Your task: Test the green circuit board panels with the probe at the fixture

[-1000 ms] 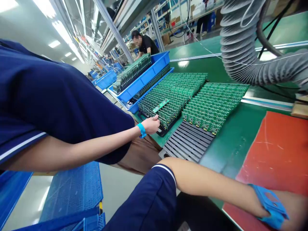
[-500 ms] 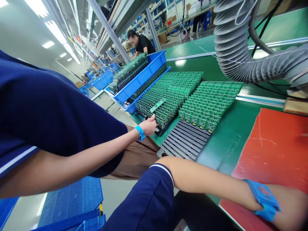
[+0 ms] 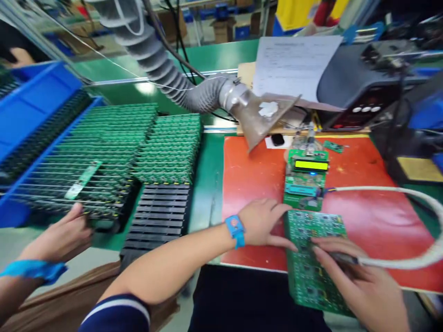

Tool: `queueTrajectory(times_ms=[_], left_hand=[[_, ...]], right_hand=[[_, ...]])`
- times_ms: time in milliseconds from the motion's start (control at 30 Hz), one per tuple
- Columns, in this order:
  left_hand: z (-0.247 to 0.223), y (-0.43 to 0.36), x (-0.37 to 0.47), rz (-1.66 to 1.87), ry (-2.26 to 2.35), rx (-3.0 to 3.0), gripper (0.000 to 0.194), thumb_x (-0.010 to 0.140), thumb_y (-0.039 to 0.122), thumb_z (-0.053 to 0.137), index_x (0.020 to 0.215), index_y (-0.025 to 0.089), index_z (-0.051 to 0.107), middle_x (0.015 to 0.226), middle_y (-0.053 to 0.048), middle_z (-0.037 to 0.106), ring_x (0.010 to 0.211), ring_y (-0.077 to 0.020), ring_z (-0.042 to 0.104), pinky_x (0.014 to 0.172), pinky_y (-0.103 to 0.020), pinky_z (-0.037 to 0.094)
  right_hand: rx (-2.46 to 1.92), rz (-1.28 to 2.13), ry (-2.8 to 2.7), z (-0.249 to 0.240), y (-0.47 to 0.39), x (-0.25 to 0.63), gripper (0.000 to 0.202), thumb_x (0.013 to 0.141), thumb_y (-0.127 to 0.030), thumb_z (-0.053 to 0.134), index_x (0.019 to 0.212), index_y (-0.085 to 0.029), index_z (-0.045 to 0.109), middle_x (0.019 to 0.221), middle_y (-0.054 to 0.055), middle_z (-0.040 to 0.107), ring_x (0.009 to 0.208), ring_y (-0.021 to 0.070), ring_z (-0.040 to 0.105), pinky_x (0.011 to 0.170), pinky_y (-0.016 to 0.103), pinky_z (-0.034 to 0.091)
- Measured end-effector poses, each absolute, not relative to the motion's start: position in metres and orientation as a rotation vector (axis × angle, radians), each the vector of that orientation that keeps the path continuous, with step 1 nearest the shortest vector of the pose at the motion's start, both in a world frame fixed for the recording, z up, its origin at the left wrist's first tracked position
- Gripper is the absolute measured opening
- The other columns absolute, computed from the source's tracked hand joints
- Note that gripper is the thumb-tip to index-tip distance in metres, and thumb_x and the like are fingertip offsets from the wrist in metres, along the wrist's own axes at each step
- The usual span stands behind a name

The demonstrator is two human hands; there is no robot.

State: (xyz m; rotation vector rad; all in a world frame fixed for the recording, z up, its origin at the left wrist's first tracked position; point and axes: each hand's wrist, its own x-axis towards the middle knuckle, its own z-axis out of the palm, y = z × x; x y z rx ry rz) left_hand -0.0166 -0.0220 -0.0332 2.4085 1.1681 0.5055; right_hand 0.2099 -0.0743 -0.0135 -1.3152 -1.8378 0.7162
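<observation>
A green circuit board panel (image 3: pixel 313 286), covered with small parts, lies tilted before me on the red mat (image 3: pixel 252 175). My left hand (image 3: pixel 258 223), with a blue wrist strap, grips its left edge, thumb and forefinger apart. Over the panel's right part, my right hand (image 3: pixel 363 281) closes on the dark tip of a white cable (image 3: pixel 394 189); its fingers hide most of that tip. Just behind the panel stands a green test board (image 3: pixel 306 200) with a lit yellow-green display (image 3: pixel 310 165) and a blue socket.
At the left, a co-worker's hand (image 3: pixel 67 235) is near black racks of upright circuit boards (image 3: pixel 166 147) and a loose board strip (image 3: pixel 83 180). Blue bins (image 3: pixel 38 110) stand beyond. A grey hose (image 3: pixel 166 78) ends in a hood (image 3: pixel 258 120). A dark device (image 3: pixel 363 92) sits behind.
My view has swung right, bringing the panel, the test board and my right hand into sight. My left hand now shows at the panel's edge; the co-worker's hand remains by the racks.
</observation>
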Motion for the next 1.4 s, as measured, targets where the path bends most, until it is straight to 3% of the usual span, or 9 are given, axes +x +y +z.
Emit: queueTrajectory(times_ms=[167, 467, 1400], left_hand=[[-0.0291, -0.025, -0.0166, 0.498, 1.177, 2.402, 0.085, 0.071, 0.076, 0.056, 0.125, 0.012, 0.047, 0.105, -0.012, 0.062, 0.096, -0.0255, 0.06, 0.087, -0.04, 0.048], [-0.0298, -0.024, -0.0172, 0.495, 1.171, 2.392, 0.084, 0.072, 0.076, 0.056, 0.126, 0.013, 0.046, 0.108, -0.012, 0.062, 0.097, -0.0264, 0.06, 0.087, -0.041, 0.049], [-0.0283, -0.0239, -0.0181, 0.46, 1.17, 2.408, 0.089, 0.069, 0.076, 0.059, 0.129, 0.012, 0.044, 0.116, -0.012, 0.06, 0.105, -0.0257, 0.057, 0.093, -0.04, 0.046]], right_hand=[[-1.222, 0.681, -1.906, -0.0109, -0.0707, 0.2057, 0.002, 0.086, -0.024, 0.063, 0.087, -0.022, 0.062, 0.086, 0.004, 0.068, 0.082, 0.0199, 0.067, 0.076, 0.033, 0.055], [-1.212, 0.735, -1.885, -0.0094, -0.0731, 0.206, 0.007, 0.086, -0.016, 0.063, 0.089, -0.022, 0.062, 0.088, 0.004, 0.067, 0.084, 0.018, 0.065, 0.076, 0.03, 0.054], [-1.273, 0.757, -1.858, -0.0054, -0.0716, 0.2044, 0.006, 0.085, -0.019, 0.064, 0.089, -0.023, 0.064, 0.088, 0.004, 0.068, 0.085, 0.0206, 0.066, 0.076, 0.035, 0.056]])
